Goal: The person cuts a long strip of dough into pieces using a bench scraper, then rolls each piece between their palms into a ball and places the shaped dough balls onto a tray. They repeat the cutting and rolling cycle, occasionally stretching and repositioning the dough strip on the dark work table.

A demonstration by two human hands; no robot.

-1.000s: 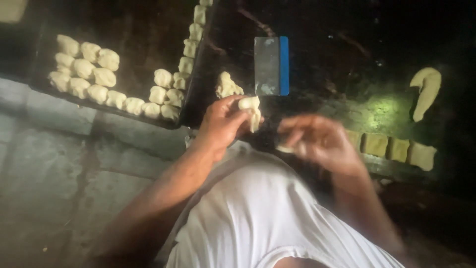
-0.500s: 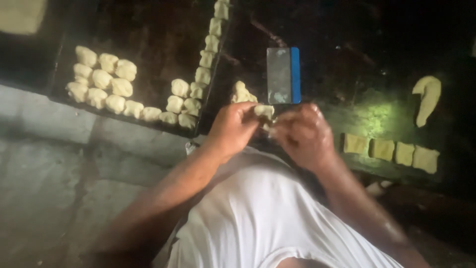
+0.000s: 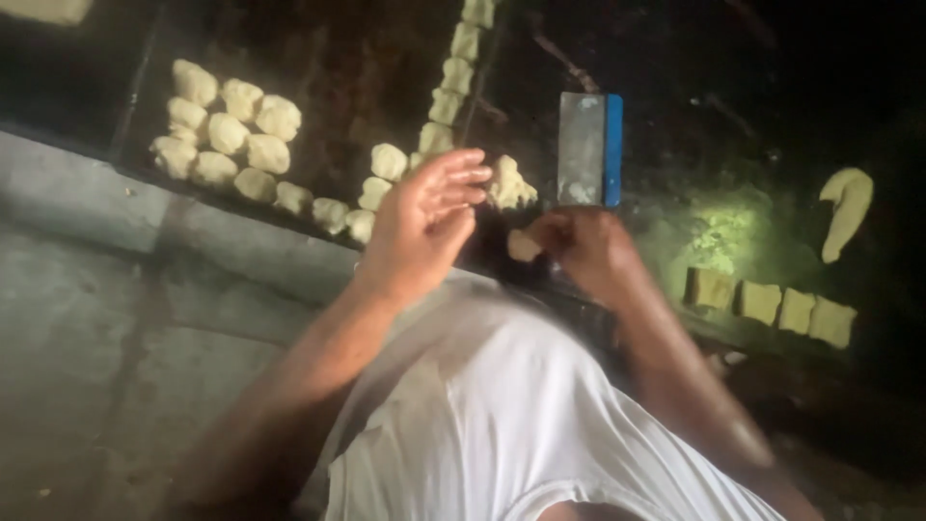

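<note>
I see dough work at a dark bench (image 3: 733, 125) in dim light.
My left hand (image 3: 424, 227) is spread and empty; my right hand (image 3: 584, 253) pinches a dough piece (image 3: 523, 245) above the bench edge, near the tray (image 3: 338, 116) of shaped lumps and the scraper (image 3: 588, 148).

No packages, labels, signs or screens are seen anywhere on the dark worktop (image 3: 733, 125).
</note>
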